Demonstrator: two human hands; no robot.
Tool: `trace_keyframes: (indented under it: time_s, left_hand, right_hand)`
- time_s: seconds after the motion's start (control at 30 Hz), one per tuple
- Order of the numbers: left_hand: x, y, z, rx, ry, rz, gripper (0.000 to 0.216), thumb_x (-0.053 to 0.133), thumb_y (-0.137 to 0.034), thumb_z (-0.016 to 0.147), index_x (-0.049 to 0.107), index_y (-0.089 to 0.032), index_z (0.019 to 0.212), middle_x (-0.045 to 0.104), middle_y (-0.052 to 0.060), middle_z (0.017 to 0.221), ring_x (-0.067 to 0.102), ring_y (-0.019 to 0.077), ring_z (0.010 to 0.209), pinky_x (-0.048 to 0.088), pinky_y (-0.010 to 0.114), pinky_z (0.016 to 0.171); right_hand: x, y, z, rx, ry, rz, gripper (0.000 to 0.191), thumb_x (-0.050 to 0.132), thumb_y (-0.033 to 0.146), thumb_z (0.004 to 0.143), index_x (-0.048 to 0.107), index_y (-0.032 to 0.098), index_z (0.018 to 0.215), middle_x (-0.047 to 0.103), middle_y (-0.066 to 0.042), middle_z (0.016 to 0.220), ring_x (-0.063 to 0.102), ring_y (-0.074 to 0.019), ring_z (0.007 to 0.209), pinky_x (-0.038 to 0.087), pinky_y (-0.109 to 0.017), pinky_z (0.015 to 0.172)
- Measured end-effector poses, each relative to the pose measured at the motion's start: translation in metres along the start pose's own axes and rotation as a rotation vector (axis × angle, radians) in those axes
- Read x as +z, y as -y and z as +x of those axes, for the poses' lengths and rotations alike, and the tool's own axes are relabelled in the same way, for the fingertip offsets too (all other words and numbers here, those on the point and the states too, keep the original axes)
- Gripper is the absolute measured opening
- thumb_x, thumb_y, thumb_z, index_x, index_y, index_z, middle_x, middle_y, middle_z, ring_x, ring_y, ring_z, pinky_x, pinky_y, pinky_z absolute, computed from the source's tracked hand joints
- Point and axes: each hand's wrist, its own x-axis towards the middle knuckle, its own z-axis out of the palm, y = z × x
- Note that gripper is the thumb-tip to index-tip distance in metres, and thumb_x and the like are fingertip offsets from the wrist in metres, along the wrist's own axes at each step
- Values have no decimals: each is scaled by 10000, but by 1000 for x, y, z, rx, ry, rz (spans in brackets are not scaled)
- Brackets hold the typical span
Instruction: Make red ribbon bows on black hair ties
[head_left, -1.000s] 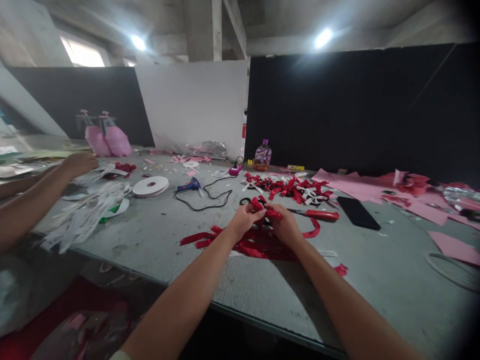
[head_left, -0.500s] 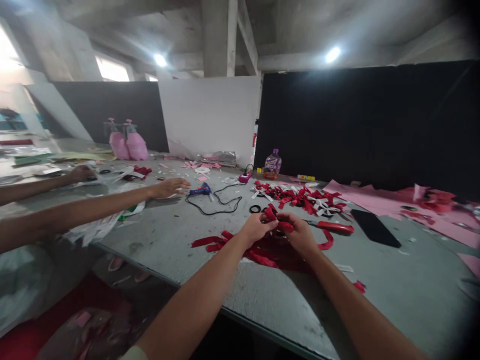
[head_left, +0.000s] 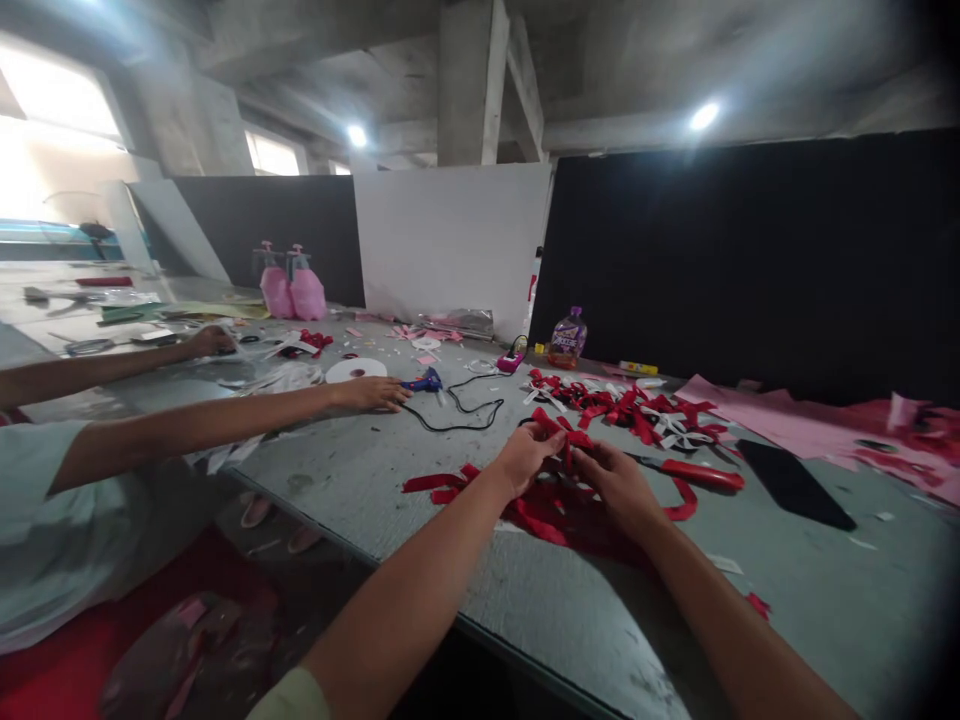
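Note:
My left hand (head_left: 527, 455) and my right hand (head_left: 616, 478) meet over a heap of cut red ribbon strips (head_left: 551, 505) on the grey table (head_left: 390, 475). Both pinch a folded piece of red ribbon (head_left: 564, 432) held between the fingertips, just above the heap. Red-handled scissors (head_left: 694, 473) lie right of my right hand, touching the strips. Behind my hands lies a pile of finished red and white bows (head_left: 637, 410).
A co-worker on the left stretches one hand (head_left: 375, 393) to a blue glue gun (head_left: 424, 382) with its black cord, the other hand (head_left: 210, 342) farther left. A white tape roll (head_left: 355, 369), pink spray bottles (head_left: 292, 293), a purple bottle (head_left: 568, 338), a black phone (head_left: 795, 483) and pink paper (head_left: 810, 425) lie about.
My view has swung left and my hands keep working the red ribbon. The co-worker's nearer arm has reached across the table to the glue gun.

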Motion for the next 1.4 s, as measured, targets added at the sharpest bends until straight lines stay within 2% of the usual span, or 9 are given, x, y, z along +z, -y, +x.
trace_keyframes:
  time_s: [0.2, 0.4, 0.6, 0.7, 0.8, 0.9, 1.03, 1.23, 1.4]
  left_hand:
    - [-20, -9, 7, 16, -265, 375, 327, 580, -363, 939, 601, -151, 1186, 632, 93, 1178, 638, 217, 1007, 550, 428, 860]
    - [-36, -12, -2, 55, -539, 808, 220, 689, -268, 798, 692, -141, 977, 542, 217, 1336, 345, 419, 1361, 224, 609, 1108]
    - [-27, -8, -12, 104, -614, 996, 829, 725, -253, 707, 391, -103, 1450, 226, 296, 1572, 195, 506, 1420, 90, 707, 1090]
    - [-20, -13, -15, 232, -539, 1020, 758, 554, -349, 873, 243, -138, 1531, 165, 231, 1617, 123, 436, 1474, 62, 644, 1142]
    - [-9, -14, -19, 369, -310, 1013, 625, 425, -452, 949, 362, -138, 1485, 442, 206, 1490, 349, 354, 1404, 178, 514, 1176]
    - [0, -10, -21, 445, -83, 982, 571, 417, -485, 955, 470, -143, 1410, 524, 168, 1437, 447, 282, 1352, 318, 382, 1138]
    - [5, -3, -18, 414, 94, 947, 449, 404, -469, 965, 600, -186, 1253, 708, 122, 1159, 646, 268, 1093, 497, 349, 920]
    - [4, 1, -14, 356, 113, 934, 345, 412, -307, 948, 623, -175, 1187, 717, 135, 1116, 665, 282, 1043, 499, 379, 900]
    - [1, -4, -17, 355, 56, 906, 391, 346, -279, 961, 513, -162, 1295, 679, 139, 1160, 645, 275, 1061, 483, 418, 943]
  right_hand:
    - [-16, -12, 6, -35, -199, -219, 428, 607, 528, 819, 714, 161, 1011, 747, -90, 802, 701, -278, 741, 555, -393, 641]
    - [-22, -21, 9, -208, -268, -469, 347, 560, 337, 829, 715, 179, 1096, 721, -134, 1032, 659, -311, 964, 498, -497, 910]
    - [-18, -22, 8, -335, -236, -591, 402, 465, 182, 776, 726, 166, 1081, 680, -138, 1040, 646, -294, 954, 509, -472, 915]
    - [-20, -20, 8, -362, -222, -626, 445, 440, 170, 794, 688, 138, 1163, 711, -141, 1017, 668, -301, 946, 520, -474, 897]
    - [-20, -15, 5, -397, -209, -641, 456, 457, 220, 840, 633, 135, 1252, 738, -132, 1010, 688, -302, 955, 531, -461, 885]
    - [-14, -8, 0, -444, -182, -634, 430, 479, 272, 869, 629, 173, 1261, 748, -116, 1054, 704, -294, 967, 541, -433, 875]
    - [-4, -3, -5, -514, -167, -667, 388, 477, 267, 889, 655, 205, 1228, 738, -111, 1138, 709, -293, 1005, 552, -407, 856]
    - [-11, -7, 1, -565, -124, -724, 354, 469, 295, 915, 663, 218, 1201, 741, -90, 1127, 712, -251, 980, 552, -367, 870]
    - [-53, -28, 14, -234, -179, -1049, 479, 428, 366, 912, 595, 134, 1295, 649, -162, 1266, 602, -305, 1168, 465, -447, 999]
